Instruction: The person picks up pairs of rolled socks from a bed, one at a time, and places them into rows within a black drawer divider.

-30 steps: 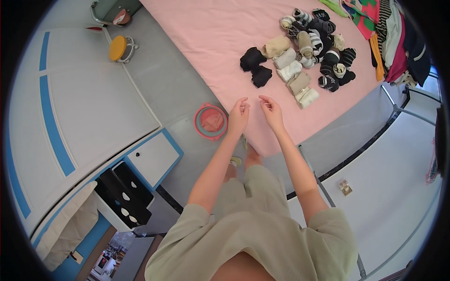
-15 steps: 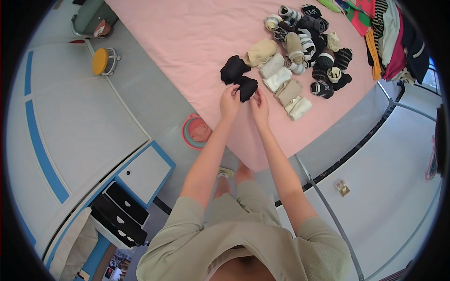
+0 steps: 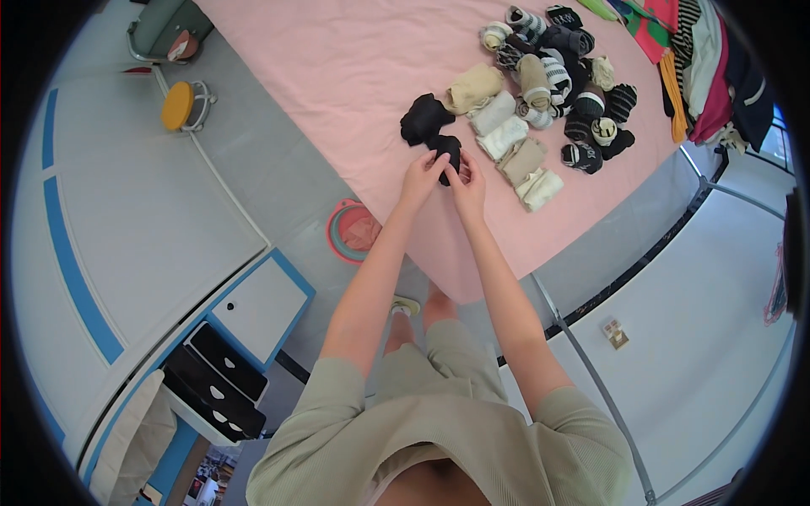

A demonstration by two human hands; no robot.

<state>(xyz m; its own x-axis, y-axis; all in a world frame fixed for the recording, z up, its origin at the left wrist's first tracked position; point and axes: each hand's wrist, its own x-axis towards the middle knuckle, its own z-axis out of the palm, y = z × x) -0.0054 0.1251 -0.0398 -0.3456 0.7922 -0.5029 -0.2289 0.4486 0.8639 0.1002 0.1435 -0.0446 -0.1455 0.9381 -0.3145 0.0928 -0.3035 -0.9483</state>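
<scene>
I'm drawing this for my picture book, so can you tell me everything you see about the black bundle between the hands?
The black bundle is small, plain and rumpled, and looks like soft, dull cloth. It seems longer than wide, pointing away from the person. The left hand and right hand hold it from either side, their fingers hiding some of it. It's over the pink sheet; I can't tell if it's lifted. Seams or patterns don't show.

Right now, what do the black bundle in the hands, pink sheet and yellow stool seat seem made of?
Black bundle: probably soft fabric, matte, with rounded folds. Pink sheet: likely cloth, matte, from its soft wrinkles. Yellow stool seat: perhaps plastic or vinyl, smooth-looking; its even colour leaves that open.
</scene>
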